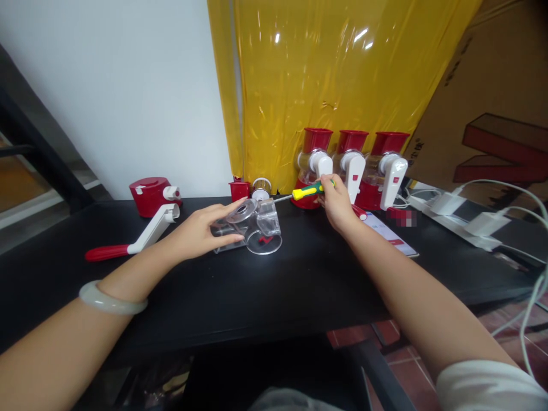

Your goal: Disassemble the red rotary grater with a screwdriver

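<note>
A clear plastic housing (262,227) with a round opening lies on the black table (265,285). My left hand (201,231) rests on its left side, fingers stretched over the top and thumb beneath, holding it in place. My right hand (336,202) is closed round a screwdriver (306,192) with a yellow and green handle. Its metal shaft points left toward the housing's upper right edge.
A red base with a white and red crank handle (141,234) lies to the left. Three assembled red and white grinders (353,168) stand at the back by a yellow sheet. A small red cup (240,189), a leaflet (391,234), power strips (462,220) and cables sit right.
</note>
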Available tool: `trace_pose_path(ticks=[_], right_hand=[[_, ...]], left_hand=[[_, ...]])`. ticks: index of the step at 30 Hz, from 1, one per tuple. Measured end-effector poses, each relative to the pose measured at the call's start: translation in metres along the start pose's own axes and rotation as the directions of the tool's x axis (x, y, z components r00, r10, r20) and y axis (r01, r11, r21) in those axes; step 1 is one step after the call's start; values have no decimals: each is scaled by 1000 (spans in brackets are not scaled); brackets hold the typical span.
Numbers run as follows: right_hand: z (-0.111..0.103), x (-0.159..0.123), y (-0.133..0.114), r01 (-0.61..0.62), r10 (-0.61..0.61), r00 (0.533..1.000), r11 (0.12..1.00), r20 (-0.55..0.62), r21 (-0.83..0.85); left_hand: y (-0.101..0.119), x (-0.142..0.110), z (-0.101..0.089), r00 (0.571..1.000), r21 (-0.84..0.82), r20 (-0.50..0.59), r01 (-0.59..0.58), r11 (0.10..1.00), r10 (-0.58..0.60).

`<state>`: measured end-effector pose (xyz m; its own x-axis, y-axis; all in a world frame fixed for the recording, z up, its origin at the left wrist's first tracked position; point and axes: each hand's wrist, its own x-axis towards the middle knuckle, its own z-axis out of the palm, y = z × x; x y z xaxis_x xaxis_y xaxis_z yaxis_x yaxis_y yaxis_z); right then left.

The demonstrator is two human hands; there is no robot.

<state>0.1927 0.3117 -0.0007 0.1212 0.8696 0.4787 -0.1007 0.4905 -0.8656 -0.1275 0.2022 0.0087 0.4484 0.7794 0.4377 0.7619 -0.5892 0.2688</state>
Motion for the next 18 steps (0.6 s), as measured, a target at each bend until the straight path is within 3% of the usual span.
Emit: trace_pose_path(ticks=[10, 18], right_hand=[[3, 1, -3, -25, 22, 999, 991, 24, 134], [-1, -1, -2, 72, -72, 997, 997, 22, 0]], left_hand=[[2, 0, -1, 1000, 17, 1, 1, 1000, -1], [2, 0, 0, 1000, -2, -1, -2, 1000, 2]])
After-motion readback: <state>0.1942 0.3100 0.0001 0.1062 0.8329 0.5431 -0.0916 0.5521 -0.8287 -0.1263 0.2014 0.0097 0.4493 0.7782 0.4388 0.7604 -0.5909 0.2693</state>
